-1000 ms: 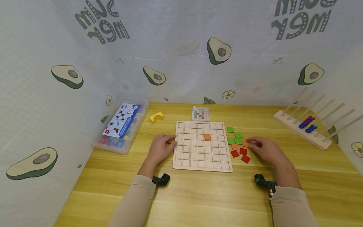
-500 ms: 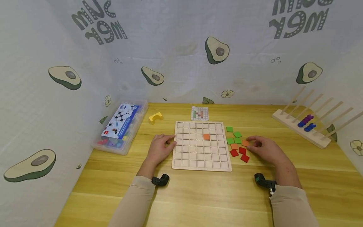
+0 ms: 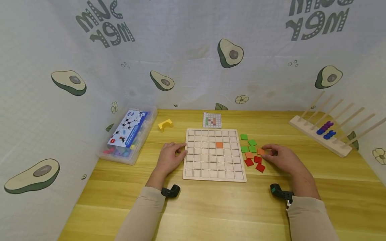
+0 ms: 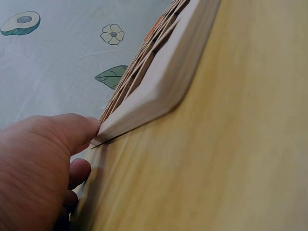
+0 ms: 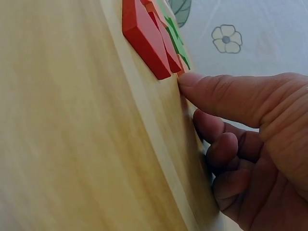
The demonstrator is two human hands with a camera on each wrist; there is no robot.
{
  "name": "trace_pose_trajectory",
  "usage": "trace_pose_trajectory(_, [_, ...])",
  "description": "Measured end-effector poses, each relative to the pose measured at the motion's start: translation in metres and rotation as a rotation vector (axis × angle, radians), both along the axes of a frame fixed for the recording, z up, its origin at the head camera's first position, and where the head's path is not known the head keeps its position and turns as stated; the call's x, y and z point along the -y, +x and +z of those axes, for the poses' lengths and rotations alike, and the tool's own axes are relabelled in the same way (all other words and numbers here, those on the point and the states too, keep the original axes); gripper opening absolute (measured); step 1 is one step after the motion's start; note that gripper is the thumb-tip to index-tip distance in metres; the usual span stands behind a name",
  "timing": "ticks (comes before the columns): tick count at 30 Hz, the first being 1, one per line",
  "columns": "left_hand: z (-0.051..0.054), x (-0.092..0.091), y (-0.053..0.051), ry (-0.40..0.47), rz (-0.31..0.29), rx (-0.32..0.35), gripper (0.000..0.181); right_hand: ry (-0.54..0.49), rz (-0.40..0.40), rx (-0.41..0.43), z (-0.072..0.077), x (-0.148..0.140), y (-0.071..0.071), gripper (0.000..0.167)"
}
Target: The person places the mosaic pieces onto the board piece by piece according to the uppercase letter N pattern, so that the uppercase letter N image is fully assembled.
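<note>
A wooden grid board point(image 3: 214, 172) lies flat on the table, with one orange tile point(image 3: 219, 145) set in a square of its upper part. My left hand point(image 3: 169, 157) touches the board's left edge with thumb and index finger; the left wrist view shows the thumb point(image 4: 82, 130) against the wooden rim. To the right of the board lie loose green tiles point(image 3: 252, 143), red tiles point(image 3: 260, 167) and another orange tile point(image 3: 249, 155). My right hand point(image 3: 281, 159) pinches a further orange tile point(image 3: 260, 152) between thumb and index finger at the right of this group.
A printed pattern card point(image 3: 212, 120) lies behind the board. At the left stands a clear plastic box point(image 3: 128, 134) with a blue label, near a yellow arch block point(image 3: 166, 124). A wooden peg rack point(image 3: 319, 137) with blue and purple beads stands at the right.
The whole view has shifted slightly between the first frame and now. Both hands keep their places at the board edge and the orange tile.
</note>
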State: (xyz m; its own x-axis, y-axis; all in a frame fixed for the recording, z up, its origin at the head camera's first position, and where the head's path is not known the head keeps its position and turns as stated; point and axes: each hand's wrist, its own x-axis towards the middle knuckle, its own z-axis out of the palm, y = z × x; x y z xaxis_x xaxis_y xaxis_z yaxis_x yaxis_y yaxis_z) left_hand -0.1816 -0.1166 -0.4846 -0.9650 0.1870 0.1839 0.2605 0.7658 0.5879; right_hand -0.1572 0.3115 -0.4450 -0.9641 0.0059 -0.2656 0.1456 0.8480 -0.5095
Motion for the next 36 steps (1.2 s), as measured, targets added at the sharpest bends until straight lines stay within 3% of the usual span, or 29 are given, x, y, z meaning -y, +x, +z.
trace_pose_trajectory(19, [0.002, 0.0, 0.001, 0.011, -0.001, 0.002, 0.035, 0.002, -0.01, -0.02, 0.0, 0.004, -0.001, 0.048])
trace_pose_trajectory(30, [0.003, 0.001, 0.003, 0.016, -0.007, 0.002, 0.035, 0.004, 0.041, -0.052, 0.012, 0.018, 0.0, 0.055])
trace_pose_trajectory(36, [0.002, 0.001, 0.002, 0.012, -0.014, -0.01, 0.034, -0.011, 0.107, -0.091, 0.017, 0.033, -0.002, 0.046])
